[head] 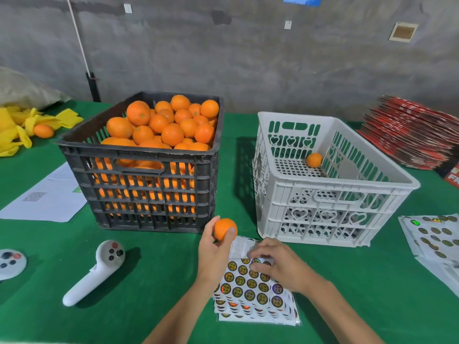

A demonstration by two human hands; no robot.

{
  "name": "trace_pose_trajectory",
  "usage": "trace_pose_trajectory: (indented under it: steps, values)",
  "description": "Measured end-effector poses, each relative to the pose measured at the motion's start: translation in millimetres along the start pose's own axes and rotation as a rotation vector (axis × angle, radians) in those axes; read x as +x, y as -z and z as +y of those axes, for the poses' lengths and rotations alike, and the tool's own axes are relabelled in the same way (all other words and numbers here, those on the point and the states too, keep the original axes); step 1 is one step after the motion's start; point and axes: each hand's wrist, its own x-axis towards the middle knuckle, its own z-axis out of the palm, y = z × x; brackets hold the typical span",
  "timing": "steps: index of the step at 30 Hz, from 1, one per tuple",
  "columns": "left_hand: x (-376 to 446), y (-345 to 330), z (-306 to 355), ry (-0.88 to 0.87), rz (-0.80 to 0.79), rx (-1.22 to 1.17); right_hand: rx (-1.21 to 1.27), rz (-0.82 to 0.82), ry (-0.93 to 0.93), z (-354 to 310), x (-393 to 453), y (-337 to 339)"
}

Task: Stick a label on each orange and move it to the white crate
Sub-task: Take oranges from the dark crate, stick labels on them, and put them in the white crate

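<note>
My left hand (214,254) grips one orange (223,228) just in front of the black crate (139,194), which is heaped with several oranges (164,125). My right hand (275,263) rests with curled fingers on the top of a stack of round-label sheets (250,291) lying on the green table; its fingertips are at a label, whether one is pinched I cannot tell. The white crate (323,209) stands to the right and holds a single orange (314,160) in its far corner.
Two white controllers (99,269) (11,263) lie at the left front. Paper sheets (49,197) sit left of the black crate. Yellow cloth with a loose orange (44,131) is at the far left. More label sheets (434,237) and a red stack of flat cartons (409,135) are at the right.
</note>
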Motion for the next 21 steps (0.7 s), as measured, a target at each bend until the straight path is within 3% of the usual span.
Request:
trace_pose_trajectory:
  steps: [13,21]
  values:
    - [-2,-1,2,0.013,-0.012,0.038,0.040,0.039,0.040,-9,-16,5]
    - [9,-3,41,-0.065,-0.087,-0.013,0.660,0.475,-0.026,-72,4,38]
